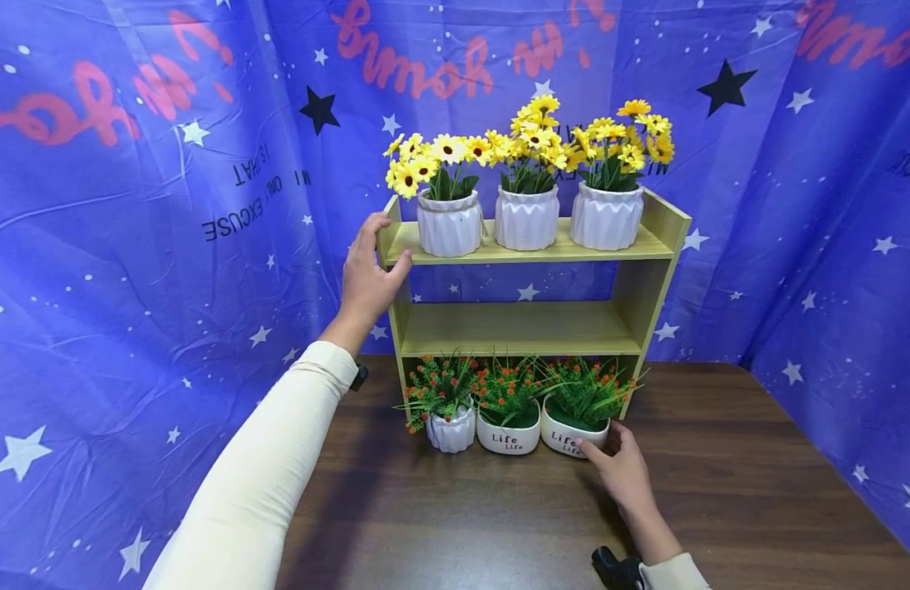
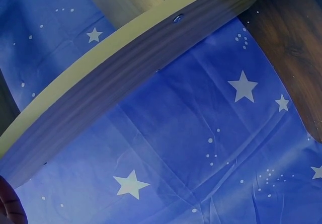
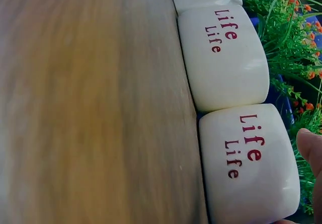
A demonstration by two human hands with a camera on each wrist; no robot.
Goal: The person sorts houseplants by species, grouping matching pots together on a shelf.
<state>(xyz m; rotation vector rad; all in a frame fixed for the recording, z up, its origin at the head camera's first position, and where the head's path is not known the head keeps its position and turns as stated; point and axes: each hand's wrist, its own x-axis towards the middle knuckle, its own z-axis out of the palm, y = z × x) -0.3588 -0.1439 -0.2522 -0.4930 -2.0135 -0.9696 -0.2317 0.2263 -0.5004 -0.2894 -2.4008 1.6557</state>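
A light wooden shelf (image 1: 528, 328) stands on the table, and my left hand (image 1: 369, 274) grips the upper part of its left side panel. Only a bit of that hand shows in the left wrist view, beside the panel (image 2: 100, 83). My right hand (image 1: 624, 471) holds the rightmost white "Life" pot (image 1: 561, 434), thumb at its front rim and fingers at its right side. Red-flowered greenery (image 1: 590, 389) fills this pot. In the right wrist view, the held pot (image 3: 251, 168) touches the middle "Life" pot (image 3: 226, 63).
Left of the "Life" pots stands a ribbed white pot (image 1: 451, 430) with red flowers. Three white pots of yellow flowers, the middle one (image 1: 527, 220) among them, line the top shelf. A blue starry curtain (image 1: 167, 328) hangs behind and beside the brown table (image 1: 440, 524).
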